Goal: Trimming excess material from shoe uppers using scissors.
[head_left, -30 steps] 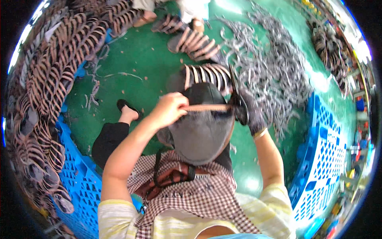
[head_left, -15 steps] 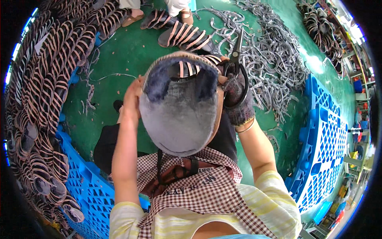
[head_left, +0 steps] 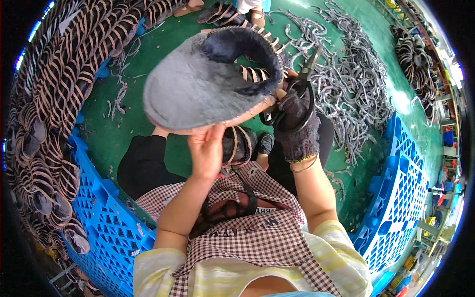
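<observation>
A grey fleece-lined slipper (head_left: 183,94) is held up in front of me, its heel end to the left and its dark furry opening toward the right. Bare, my left hand (head_left: 207,151) pinches the lower edge of the sole between thumb and fingers. My right hand (head_left: 297,116), in a dark fingerless knit glove, is closed on black-handled scissors (head_left: 310,65), whose blades point up and away. Its thumb and fingertips also touch the toe end of the slipper. Below hangs a dark slipper with tan bands (head_left: 236,146); what bears it is hidden.
Stacked dark slippers with tan strips (head_left: 64,104) fill the left side. Blue plastic pallets stand at left (head_left: 106,210) and right (head_left: 396,198). Grey fleece trimmings (head_left: 354,79) lie heaped on the green floor. Another person's feet (head_left: 257,19) show at the top; shelves line the right.
The slipper has turned, its heel end swinging from near me to the left. My left hand has shifted from its left side to its lower edge. The scissors stay in my right hand.
</observation>
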The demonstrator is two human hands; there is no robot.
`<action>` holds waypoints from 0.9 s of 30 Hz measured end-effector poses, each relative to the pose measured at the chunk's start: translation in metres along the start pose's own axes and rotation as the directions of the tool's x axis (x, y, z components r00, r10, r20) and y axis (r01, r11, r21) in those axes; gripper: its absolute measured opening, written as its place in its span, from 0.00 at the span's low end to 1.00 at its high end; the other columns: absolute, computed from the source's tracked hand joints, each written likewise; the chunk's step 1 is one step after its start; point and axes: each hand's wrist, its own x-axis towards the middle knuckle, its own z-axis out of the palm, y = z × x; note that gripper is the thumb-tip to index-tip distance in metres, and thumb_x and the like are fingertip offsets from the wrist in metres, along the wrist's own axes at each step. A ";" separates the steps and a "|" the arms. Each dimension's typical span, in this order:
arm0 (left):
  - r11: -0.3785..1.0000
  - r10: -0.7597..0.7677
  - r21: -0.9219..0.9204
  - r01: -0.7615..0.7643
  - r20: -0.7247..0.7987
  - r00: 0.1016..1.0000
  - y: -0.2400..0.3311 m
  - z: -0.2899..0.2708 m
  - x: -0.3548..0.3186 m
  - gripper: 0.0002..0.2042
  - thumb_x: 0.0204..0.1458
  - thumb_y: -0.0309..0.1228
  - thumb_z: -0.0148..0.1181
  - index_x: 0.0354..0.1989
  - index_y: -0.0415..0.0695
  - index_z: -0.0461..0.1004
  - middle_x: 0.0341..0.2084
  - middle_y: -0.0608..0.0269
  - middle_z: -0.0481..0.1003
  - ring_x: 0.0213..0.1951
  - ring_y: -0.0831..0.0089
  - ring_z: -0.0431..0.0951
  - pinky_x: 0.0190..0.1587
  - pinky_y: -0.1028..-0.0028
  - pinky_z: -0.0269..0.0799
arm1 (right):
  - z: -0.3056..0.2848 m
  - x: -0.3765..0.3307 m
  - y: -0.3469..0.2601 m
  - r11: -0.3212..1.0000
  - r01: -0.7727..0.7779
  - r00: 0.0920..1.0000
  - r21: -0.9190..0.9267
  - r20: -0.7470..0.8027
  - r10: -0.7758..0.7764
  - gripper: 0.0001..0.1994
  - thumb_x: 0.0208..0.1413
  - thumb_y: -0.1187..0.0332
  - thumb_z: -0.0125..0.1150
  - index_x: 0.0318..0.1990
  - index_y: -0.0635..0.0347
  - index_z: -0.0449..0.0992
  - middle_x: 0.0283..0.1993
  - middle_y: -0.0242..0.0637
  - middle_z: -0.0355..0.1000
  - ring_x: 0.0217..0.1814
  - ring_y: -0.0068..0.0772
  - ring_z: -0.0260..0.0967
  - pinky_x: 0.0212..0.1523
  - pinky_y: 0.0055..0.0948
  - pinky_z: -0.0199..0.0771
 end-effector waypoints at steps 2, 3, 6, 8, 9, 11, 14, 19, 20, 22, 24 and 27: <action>0.991 0.111 0.068 -0.117 0.079 0.991 0.016 -0.011 0.016 0.09 0.54 0.23 0.48 0.43 0.35 0.69 0.45 0.57 0.69 0.48 0.69 0.68 0.55 0.60 0.61 | -0.002 -0.019 -0.008 0.896 -0.136 0.984 0.423 -0.044 0.171 0.23 0.41 0.74 0.63 0.48 0.61 0.64 0.37 0.42 0.68 0.38 0.40 0.69 0.38 0.30 0.70; 0.989 0.105 0.091 -0.113 0.091 0.990 0.017 -0.023 0.020 0.10 0.54 0.23 0.48 0.44 0.37 0.69 0.46 0.58 0.69 0.49 0.68 0.67 0.57 0.60 0.58 | -0.006 -0.034 0.017 0.968 -0.170 0.984 0.185 -0.017 0.176 0.25 0.38 0.72 0.65 0.48 0.59 0.65 0.37 0.42 0.69 0.38 0.41 0.69 0.38 0.31 0.70; 0.988 0.152 0.026 -0.155 0.089 0.984 0.025 -0.036 0.022 0.11 0.54 0.23 0.49 0.46 0.38 0.69 0.48 0.59 0.68 0.52 0.67 0.66 0.59 0.59 0.55 | -0.026 -0.022 -0.020 0.917 0.205 0.956 -0.341 0.270 -0.114 0.28 0.34 0.65 0.69 0.47 0.57 0.66 0.34 0.41 0.68 0.34 0.47 0.68 0.33 0.35 0.68; 0.984 0.172 0.026 -0.176 0.093 0.981 0.029 -0.037 0.014 0.11 0.53 0.22 0.48 0.45 0.38 0.70 0.48 0.59 0.68 0.52 0.67 0.66 0.59 0.59 0.54 | -0.029 -0.029 -0.020 0.854 0.331 0.928 -0.401 0.303 -0.217 0.26 0.35 0.63 0.67 0.46 0.57 0.67 0.32 0.40 0.68 0.33 0.45 0.67 0.31 0.37 0.66; 0.981 0.191 0.020 -0.194 0.102 0.976 0.031 -0.037 0.009 0.11 0.53 0.20 0.47 0.45 0.38 0.70 0.48 0.59 0.68 0.53 0.67 0.65 0.59 0.59 0.53 | -0.030 -0.032 -0.021 0.857 0.327 0.928 -0.397 0.305 -0.213 0.26 0.35 0.63 0.67 0.46 0.57 0.67 0.32 0.40 0.68 0.33 0.45 0.67 0.31 0.37 0.66; 0.977 0.201 0.060 -0.206 0.081 0.976 0.037 -0.036 0.002 0.11 0.52 0.21 0.50 0.44 0.37 0.70 0.46 0.61 0.69 0.49 0.70 0.67 0.56 0.65 0.57 | -0.032 -0.033 -0.026 0.843 0.309 0.936 -0.440 0.299 -0.187 0.23 0.36 0.64 0.65 0.44 0.57 0.69 0.32 0.41 0.68 0.33 0.46 0.68 0.30 0.38 0.66; 0.960 0.229 0.143 -0.240 0.091 0.969 0.041 -0.045 0.000 0.11 0.50 0.22 0.53 0.43 0.36 0.70 0.44 0.62 0.70 0.46 0.74 0.69 0.52 0.71 0.61 | -0.035 -0.034 -0.030 0.917 0.149 0.932 -0.370 0.362 -0.005 0.20 0.36 0.65 0.65 0.40 0.58 0.71 0.29 0.43 0.69 0.30 0.49 0.68 0.28 0.40 0.66; 0.925 0.273 0.236 -0.298 0.133 0.953 0.048 -0.046 0.005 0.11 0.51 0.22 0.54 0.43 0.36 0.71 0.42 0.62 0.71 0.43 0.77 0.69 0.48 0.76 0.62 | -0.037 -0.025 -0.036 0.861 0.284 0.917 -0.423 0.383 -0.114 0.17 0.37 0.64 0.64 0.37 0.59 0.72 0.27 0.44 0.69 0.30 0.50 0.69 0.29 0.39 0.68; 0.925 0.273 0.234 -0.298 0.133 0.953 0.051 -0.045 0.006 0.11 0.51 0.22 0.54 0.43 0.36 0.71 0.42 0.62 0.71 0.43 0.77 0.69 0.48 0.76 0.62 | -0.040 -0.024 -0.037 0.874 0.269 0.899 -0.405 0.430 -0.078 0.17 0.37 0.63 0.64 0.37 0.59 0.72 0.26 0.44 0.70 0.30 0.49 0.69 0.29 0.38 0.69; 0.942 0.212 0.241 -0.233 0.108 0.971 0.056 -0.045 0.008 0.10 0.51 0.23 0.54 0.42 0.36 0.71 0.41 0.63 0.71 0.41 0.78 0.69 0.47 0.76 0.63 | -0.041 -0.028 -0.032 0.890 0.231 0.900 -0.392 0.434 -0.043 0.20 0.34 0.63 0.67 0.39 0.58 0.73 0.27 0.44 0.70 0.29 0.48 0.69 0.29 0.37 0.68; 0.968 0.149 0.189 -0.163 0.083 0.985 0.061 -0.054 0.011 0.10 0.52 0.24 0.53 0.42 0.36 0.70 0.40 0.63 0.71 0.40 0.78 0.69 0.46 0.76 0.63 | -0.043 -0.026 -0.030 0.908 0.200 0.895 -0.369 0.445 -0.016 0.24 0.31 0.62 0.69 0.40 0.58 0.73 0.27 0.43 0.70 0.29 0.47 0.69 0.29 0.35 0.67; 0.998 0.037 0.054 -0.043 0.098 0.994 0.064 -0.057 0.015 0.10 0.53 0.25 0.49 0.44 0.37 0.69 0.44 0.61 0.69 0.46 0.71 0.67 0.52 0.68 0.59 | -0.043 -0.015 -0.028 0.866 0.399 0.881 -0.300 0.389 -0.271 0.24 0.31 0.63 0.69 0.42 0.57 0.72 0.31 0.41 0.68 0.30 0.46 0.68 0.29 0.35 0.66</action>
